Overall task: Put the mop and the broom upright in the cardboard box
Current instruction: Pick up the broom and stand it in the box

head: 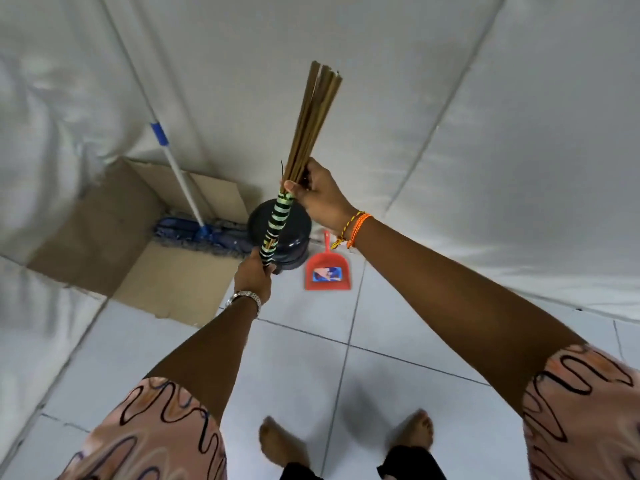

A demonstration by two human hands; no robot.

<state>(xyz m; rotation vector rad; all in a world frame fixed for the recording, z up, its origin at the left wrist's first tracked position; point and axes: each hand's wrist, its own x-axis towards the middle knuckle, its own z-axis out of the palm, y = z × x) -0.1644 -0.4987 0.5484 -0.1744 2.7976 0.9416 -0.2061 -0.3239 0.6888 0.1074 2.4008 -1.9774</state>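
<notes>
Mop [188, 199] already stands head-down in the cardboard box [104, 230]. Broom [298, 161] held in air right of box: left hand [252, 277] closed round banded handle, right hand [317, 195] pinching bristle base. Next, likely: carry left, lower it in upright.

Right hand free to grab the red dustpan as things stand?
Probably not. The right hand is closed on the broom, sharing it with the left hand. The dustpan lies uncovered on the floor tiles; the hand must let go first.
</notes>
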